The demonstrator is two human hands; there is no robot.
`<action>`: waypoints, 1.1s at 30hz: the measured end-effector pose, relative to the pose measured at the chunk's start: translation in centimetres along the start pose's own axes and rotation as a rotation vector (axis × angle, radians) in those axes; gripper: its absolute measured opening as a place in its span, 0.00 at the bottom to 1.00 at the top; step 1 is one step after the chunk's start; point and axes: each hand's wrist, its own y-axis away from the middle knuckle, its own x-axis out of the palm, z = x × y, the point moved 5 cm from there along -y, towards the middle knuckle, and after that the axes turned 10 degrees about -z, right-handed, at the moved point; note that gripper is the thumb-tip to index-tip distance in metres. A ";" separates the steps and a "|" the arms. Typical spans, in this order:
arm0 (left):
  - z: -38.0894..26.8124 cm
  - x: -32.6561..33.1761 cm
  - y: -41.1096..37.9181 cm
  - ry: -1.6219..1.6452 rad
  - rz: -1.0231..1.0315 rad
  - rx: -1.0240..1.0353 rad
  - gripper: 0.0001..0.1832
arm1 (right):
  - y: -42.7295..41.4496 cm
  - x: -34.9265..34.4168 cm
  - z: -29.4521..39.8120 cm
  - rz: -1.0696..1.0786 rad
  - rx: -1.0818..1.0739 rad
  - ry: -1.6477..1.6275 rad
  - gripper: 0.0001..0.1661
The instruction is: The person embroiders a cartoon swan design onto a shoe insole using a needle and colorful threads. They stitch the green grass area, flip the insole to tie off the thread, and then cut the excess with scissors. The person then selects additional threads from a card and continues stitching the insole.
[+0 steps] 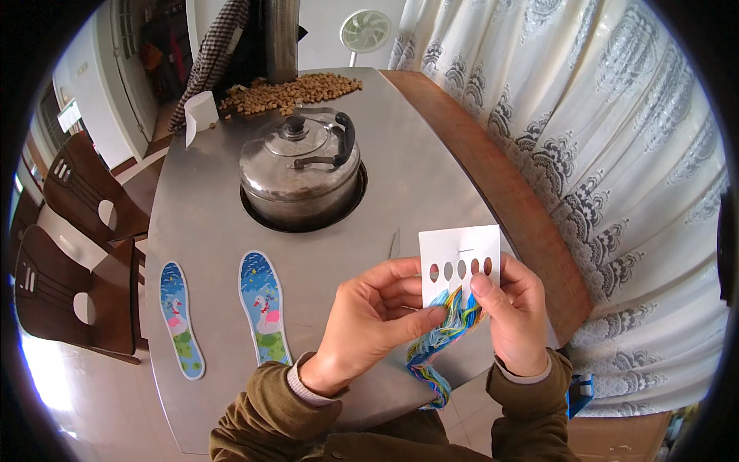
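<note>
Between both hands is a white thread card (pixel 461 245) with a row of several oval holes; what looks like a needle is stuck through it above them. My left hand (pixel 369 317) pinches the card's lower left edge, its thumb on the threads. On the right side, my right hand (pixel 517 315) grips the card, thumb in front and fingers behind. From the card's lower edge hangs a bundle of multicoloured embroidery floss (pixel 441 341), mostly blue. Two printed insoles lie left of my hands: a farther one (pixel 182 323) and a nearer one (pixel 262 300), partly hidden by my sleeve.
A lidded metal pot (pixel 300 173) sits in a round opening of the metal table (pixel 190 208). Behind it are a toilet paper roll (pixel 201 110) and a heap of peanuts (pixel 300 92). A thin pointed tool (pixel 395 242) lies beyond the card. Wooden chairs (pixel 75 289) stand left.
</note>
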 end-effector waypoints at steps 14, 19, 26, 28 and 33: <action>1.1 0.5 0.8 -0.110 0.180 -0.092 0.25 | 0.0 -0.6 0.7 -0.148 -0.166 0.053 0.08; 1.7 0.0 1.1 -0.127 0.161 -0.126 0.18 | 0.4 -0.4 1.1 -0.157 -0.161 0.023 0.08; 1.3 0.3 1.8 -0.217 0.198 -0.059 0.22 | 0.7 -0.8 1.0 -0.148 -0.152 0.033 0.09; 1.2 -0.1 1.3 -0.168 0.129 0.082 0.25 | 0.8 0.0 1.0 -0.093 -0.210 0.083 0.09; 0.5 1.2 0.7 -0.070 0.019 0.038 0.17 | 1.3 0.6 0.9 -0.024 -0.207 0.093 0.13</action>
